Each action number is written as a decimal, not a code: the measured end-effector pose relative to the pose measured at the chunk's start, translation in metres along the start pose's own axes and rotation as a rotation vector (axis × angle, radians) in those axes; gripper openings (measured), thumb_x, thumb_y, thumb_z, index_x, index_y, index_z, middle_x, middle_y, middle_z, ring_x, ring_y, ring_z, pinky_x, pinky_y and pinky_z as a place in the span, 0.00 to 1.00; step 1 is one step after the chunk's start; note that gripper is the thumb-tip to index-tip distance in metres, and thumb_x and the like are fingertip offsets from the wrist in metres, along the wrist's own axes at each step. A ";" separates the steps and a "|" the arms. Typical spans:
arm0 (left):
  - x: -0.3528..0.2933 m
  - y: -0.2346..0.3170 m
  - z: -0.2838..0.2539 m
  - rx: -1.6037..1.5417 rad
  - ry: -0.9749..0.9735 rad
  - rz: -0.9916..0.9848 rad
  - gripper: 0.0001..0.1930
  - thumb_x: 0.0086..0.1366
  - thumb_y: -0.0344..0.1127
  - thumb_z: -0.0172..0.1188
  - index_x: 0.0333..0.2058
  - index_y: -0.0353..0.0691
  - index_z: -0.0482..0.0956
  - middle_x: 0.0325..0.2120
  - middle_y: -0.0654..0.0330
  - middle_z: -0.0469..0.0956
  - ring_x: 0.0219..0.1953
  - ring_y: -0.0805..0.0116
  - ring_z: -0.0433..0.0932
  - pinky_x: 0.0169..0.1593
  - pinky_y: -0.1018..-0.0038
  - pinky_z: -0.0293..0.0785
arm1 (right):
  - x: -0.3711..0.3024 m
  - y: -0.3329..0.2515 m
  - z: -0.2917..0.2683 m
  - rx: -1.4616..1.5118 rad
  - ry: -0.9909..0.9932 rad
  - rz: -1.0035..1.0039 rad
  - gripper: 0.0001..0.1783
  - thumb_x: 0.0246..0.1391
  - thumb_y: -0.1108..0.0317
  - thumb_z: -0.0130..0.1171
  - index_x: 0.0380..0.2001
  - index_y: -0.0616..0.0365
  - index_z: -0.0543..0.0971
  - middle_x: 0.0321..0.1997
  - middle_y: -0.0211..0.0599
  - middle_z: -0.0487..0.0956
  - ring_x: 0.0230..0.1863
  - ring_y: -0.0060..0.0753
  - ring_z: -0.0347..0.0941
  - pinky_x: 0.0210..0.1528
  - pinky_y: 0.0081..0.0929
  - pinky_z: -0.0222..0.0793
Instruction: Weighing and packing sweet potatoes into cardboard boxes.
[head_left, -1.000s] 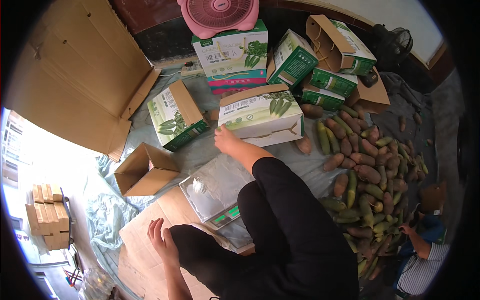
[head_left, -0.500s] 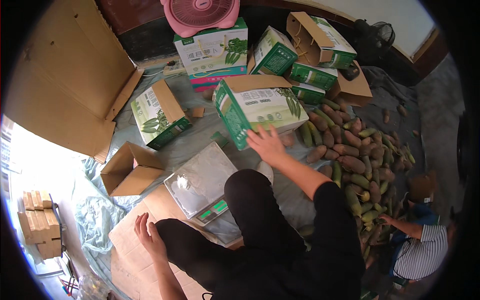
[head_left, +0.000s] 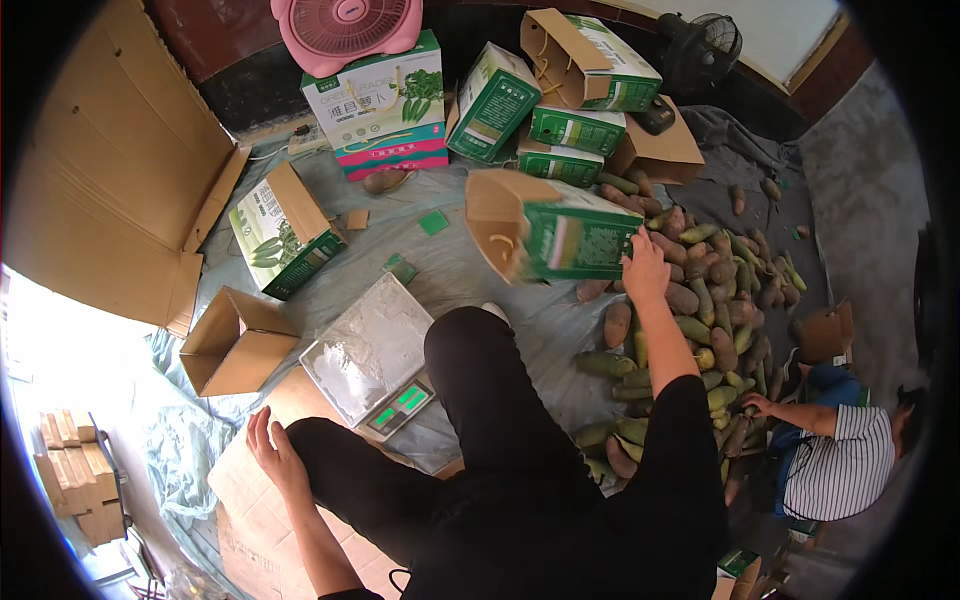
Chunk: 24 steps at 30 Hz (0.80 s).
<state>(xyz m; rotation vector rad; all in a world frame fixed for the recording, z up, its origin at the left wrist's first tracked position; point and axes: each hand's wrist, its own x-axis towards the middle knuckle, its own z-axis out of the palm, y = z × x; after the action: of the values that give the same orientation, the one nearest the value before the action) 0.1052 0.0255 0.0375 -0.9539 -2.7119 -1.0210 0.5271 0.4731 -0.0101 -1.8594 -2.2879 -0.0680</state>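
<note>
R hand (head_left: 648, 268) grip pinches rt end of green/white box (head_left: 585, 243), held w/ its open end facing L, nr veg pile (head_left: 722, 271) & beyond scale (head_left: 365, 345). L hand (head_left: 276, 458) loosely spread, by L knee (head_left: 322, 455).

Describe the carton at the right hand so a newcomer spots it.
Find the big vegetable heap right of centre. At its upper-left edge is a green-sided carton, brown opening facing left. Only this carton has the right hand on it.
</note>
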 end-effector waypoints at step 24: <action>0.001 0.001 0.001 -0.037 -0.043 -0.064 0.17 0.69 0.39 0.45 0.49 0.35 0.73 0.51 0.51 0.69 0.57 0.55 0.64 0.60 0.63 0.57 | -0.166 -0.027 0.101 -0.111 -0.435 -0.165 0.58 0.30 0.55 0.74 0.66 0.36 0.51 0.72 0.33 0.42 0.71 0.50 0.39 0.54 0.71 0.56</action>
<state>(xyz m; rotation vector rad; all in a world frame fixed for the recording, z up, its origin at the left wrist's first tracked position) 0.1051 0.0270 0.0373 -0.9108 -2.7854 -1.0777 0.5215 0.3228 -0.1361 -1.8825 -2.7756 0.2116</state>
